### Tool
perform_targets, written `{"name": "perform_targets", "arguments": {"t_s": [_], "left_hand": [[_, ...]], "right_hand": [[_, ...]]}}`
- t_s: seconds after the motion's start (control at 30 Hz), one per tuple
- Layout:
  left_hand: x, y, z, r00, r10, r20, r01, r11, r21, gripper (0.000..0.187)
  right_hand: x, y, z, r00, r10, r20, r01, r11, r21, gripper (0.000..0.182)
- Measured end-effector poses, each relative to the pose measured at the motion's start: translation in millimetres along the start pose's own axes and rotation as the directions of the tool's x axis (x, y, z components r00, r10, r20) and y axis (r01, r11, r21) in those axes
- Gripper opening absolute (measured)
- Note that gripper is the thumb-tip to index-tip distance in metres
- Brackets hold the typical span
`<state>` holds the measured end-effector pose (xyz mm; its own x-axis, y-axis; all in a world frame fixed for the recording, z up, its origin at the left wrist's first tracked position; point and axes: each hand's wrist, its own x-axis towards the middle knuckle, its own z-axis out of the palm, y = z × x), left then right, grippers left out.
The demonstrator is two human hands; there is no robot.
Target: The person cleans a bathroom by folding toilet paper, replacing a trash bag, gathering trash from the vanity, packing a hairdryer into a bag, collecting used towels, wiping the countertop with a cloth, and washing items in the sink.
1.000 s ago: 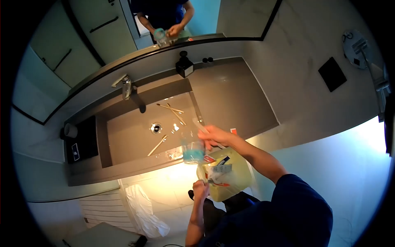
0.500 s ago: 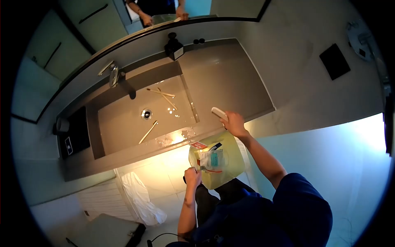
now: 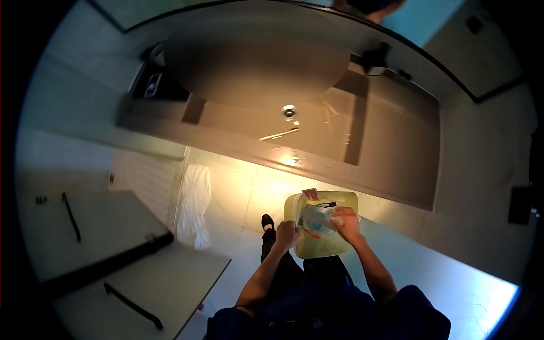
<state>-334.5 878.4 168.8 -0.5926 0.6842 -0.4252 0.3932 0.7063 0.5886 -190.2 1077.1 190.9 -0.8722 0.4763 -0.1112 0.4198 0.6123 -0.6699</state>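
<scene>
So the yellow bin (image 3: 328,247) sits a bit below and right of the middle of the frame, right above the person's dark-clad legs. Left hand (image 3: 288,234) is at its left edge, fingers curled shut around the rim there. Right hand (image 3: 347,223) is reaching in over the right side with the fingers bent down among the stuff inside. Something whitish is right by those fingertips, but it's too small and mixed in with the rest, so I can't tell if they're gripping it or just touching.

Inside the bin there's a red packet (image 3: 310,194) poking up at the back, a yellow and dark blue box or tube (image 3: 325,204) just in front of it, and a see-through wrapper-looking thing (image 3: 315,219) with some teal on it, between the two hands.

Up above that is the grey surface (image 3: 396,147) with the sink (image 3: 226,123) in it. One toothbrush (image 3: 279,135) lies in the basin just below the drain (image 3: 289,112), and there are some blurry tan sticks (image 3: 330,112) to the right of it. A big smooth blur covers the upper part of the sink, so no idea what's under it. Black dispenser (image 3: 374,59) at upper right, white cloth (image 3: 194,205) left of the brightly lit floor, black shoe (image 3: 267,222) just left of the bin.
</scene>
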Motion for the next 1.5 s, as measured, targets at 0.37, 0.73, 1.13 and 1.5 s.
{"name": "perform_targets", "arguments": {"t_s": [0.37, 0.73, 1.13, 1.5], "left_hand": [[-18.6, -132.5, 9.6, 0.987, -0.147, -0.061, 0.134, 0.974, -0.184, 0.019], [30.4, -239.6, 143.4, 0.997, -0.019, 0.079, 0.019, 1.000, -0.005, 0.015], [47.2, -188.9, 363.0, 0.845, 0.151, 0.514, -0.315, 0.916, 0.250, 0.010], [56.6, -160.2, 443.4, 0.762, 0.154, 0.630, -0.300, 0.945, 0.132, 0.049]], "right_hand": [[-6.6, 83.5, 155.0, 0.424, 0.770, 0.476, -0.773, 0.034, 0.633, 0.049], [-101.4, 173.2, 326.9, 0.245, 0.969, -0.017, -0.734, 0.197, 0.649, 0.054], [-296.7, 304.5, 323.2, -0.003, 0.870, 0.494, -0.379, -0.458, 0.804, 0.053], [-314.4, 275.6, 312.6, 0.505, 0.781, -0.367, -0.541, 0.617, 0.571, 0.019]]}}
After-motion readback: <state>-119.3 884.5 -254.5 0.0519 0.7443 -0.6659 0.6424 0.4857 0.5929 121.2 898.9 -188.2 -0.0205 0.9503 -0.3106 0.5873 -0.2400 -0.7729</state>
